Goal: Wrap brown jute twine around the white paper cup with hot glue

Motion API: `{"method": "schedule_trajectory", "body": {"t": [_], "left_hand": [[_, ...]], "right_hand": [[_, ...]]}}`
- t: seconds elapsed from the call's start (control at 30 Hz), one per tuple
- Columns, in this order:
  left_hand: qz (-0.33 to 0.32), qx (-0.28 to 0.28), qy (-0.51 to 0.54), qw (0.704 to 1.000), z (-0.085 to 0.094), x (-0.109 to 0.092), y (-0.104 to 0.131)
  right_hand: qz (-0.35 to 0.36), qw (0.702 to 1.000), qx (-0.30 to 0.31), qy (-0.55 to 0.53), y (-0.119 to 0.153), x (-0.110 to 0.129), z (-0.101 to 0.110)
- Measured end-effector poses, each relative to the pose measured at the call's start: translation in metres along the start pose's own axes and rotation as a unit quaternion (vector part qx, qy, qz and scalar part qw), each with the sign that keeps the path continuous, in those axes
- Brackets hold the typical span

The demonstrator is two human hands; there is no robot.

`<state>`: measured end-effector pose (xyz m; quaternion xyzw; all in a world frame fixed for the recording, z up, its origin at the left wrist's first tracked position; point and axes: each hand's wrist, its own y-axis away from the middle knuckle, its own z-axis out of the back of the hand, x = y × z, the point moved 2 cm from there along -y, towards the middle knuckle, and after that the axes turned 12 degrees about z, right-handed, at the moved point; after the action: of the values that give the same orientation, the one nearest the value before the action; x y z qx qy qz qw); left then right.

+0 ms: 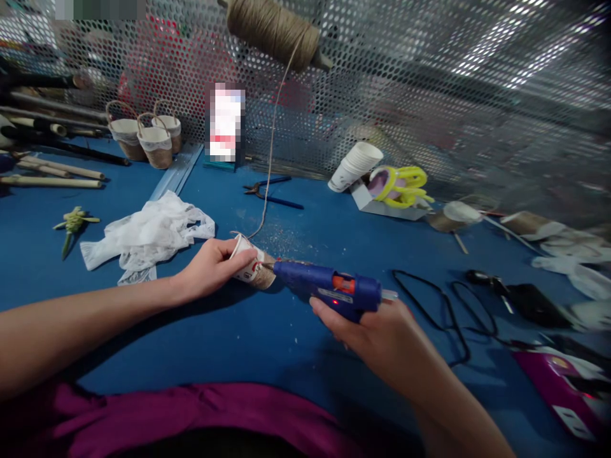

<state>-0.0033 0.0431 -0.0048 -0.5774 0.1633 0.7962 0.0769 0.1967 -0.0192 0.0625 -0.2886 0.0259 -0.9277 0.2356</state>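
Observation:
In the middle of the blue table, my left hand [210,267] is closed around a white paper cup [245,270] lying tilted on its side. Brown twine is wrapped round the cup's base end. From the cup a loose strand of twine [271,140] runs up to a large spool [274,32]. My right hand [372,327] grips a blue hot glue gun [324,283], with a small red light lit on it. The gun's nozzle points left and is at the cup's side, by the twine; whether it touches I cannot tell.
White lace [153,232] lies left of the cup, pliers [274,193] behind it. Finished small baskets [155,146] and a phone [224,124] stand at the back. Stacked paper cups [356,165] lean at back right. A black cord [449,312] loops at right.

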Motion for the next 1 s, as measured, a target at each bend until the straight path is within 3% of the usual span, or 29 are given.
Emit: {"method": "schedule_trajectory", "body": {"t": [0.2, 1.0], "left_hand": [[-0.007, 0.011, 0.021, 1.000, -0.0003, -0.0010, 0.0003], [-0.011, 0.017, 0.004, 1.000, -0.0022, 0.0007, 0.0001]], "right_hand": [[0.028, 1.000, 0.002, 0.014, -0.0003, 0.0002, 0.0006], [0.028, 0.999, -0.019, -0.011, 0.0034, -0.0014, -0.0022]]}}
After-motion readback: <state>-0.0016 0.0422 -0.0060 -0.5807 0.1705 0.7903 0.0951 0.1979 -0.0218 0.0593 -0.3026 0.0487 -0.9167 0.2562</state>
